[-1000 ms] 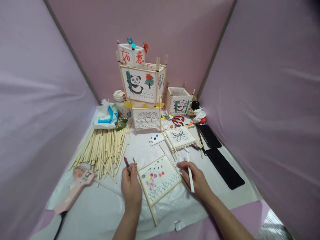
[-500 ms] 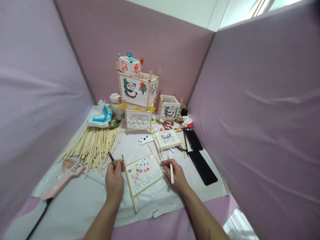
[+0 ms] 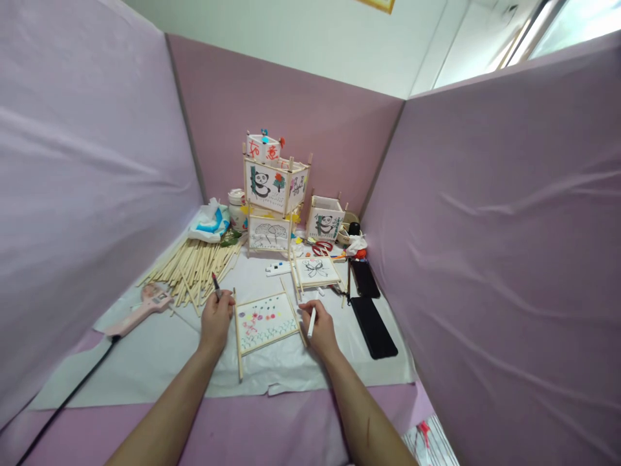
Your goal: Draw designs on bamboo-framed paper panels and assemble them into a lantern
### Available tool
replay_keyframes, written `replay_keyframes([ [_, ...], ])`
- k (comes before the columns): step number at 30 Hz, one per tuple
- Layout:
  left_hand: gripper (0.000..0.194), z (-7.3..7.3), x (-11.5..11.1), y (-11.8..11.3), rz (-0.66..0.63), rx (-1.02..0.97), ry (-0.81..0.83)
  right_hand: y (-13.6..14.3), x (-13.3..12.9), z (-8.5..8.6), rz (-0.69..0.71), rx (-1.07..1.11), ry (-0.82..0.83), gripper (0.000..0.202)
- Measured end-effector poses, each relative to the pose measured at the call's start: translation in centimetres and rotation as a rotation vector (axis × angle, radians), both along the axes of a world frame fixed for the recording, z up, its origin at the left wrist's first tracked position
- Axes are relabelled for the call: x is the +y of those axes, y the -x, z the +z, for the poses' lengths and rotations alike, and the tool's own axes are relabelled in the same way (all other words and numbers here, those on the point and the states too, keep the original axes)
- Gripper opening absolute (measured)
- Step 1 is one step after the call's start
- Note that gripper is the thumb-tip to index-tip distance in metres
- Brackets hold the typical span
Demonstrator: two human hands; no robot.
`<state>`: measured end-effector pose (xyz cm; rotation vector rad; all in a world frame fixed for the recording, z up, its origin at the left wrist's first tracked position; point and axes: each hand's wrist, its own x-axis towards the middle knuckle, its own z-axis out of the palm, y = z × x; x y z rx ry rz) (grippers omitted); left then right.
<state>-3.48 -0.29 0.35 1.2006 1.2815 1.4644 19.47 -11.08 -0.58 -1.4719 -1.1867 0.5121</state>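
In the head view, my left hand [image 3: 216, 317] is closed around a dark marker with a red tip [image 3: 216, 285], which points up and away. Its fingertips are at the left stick of a framed drawing [image 3: 268, 321], a white panel edged with thin wooden sticks and covered in coloured dots, pink figures and green grass strokes. Over at the panel's right side, my right hand [image 3: 320, 330] grips a white marker [image 3: 311, 322], with its fingers close to the right stick. The panel lies on the white sheet between both hands.
Loose wooden sticks [image 3: 194, 265] and a pink glue gun [image 3: 145, 314] lie left. Behind stand a tiered paper lantern [image 3: 266, 184] and a smaller panda box [image 3: 325, 220]. A butterfly panel [image 3: 316, 270], red-handled scissors [image 3: 322, 248] and a black phone [image 3: 373, 327] are right.
The camera view has tilted up and shifted, so the table things appear smaller and mostly further left. Both hands keep their markers and stay beside the framed drawing.
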Motion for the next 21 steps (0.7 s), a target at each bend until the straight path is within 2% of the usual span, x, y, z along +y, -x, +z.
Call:
replay_keyframes([
  [4, 0.037, -0.5, 0.2, 0.0, -0.046, -0.062, 0.011, -0.1, 0.0, -0.2, 0.012, 0.006, 0.005, 0.016],
  [11, 0.041, -1.3, 0.2, 0.3, -0.036, -0.05, 0.012, -0.1, -0.2, -0.6, 0.009, -0.017, 0.038, 0.017],
  [21, 0.034, -1.1, 0.1, 0.4, -0.045, 0.054, 0.038, 0.2, -0.1, -0.8, -0.008, -0.08, 0.065, 0.018],
])
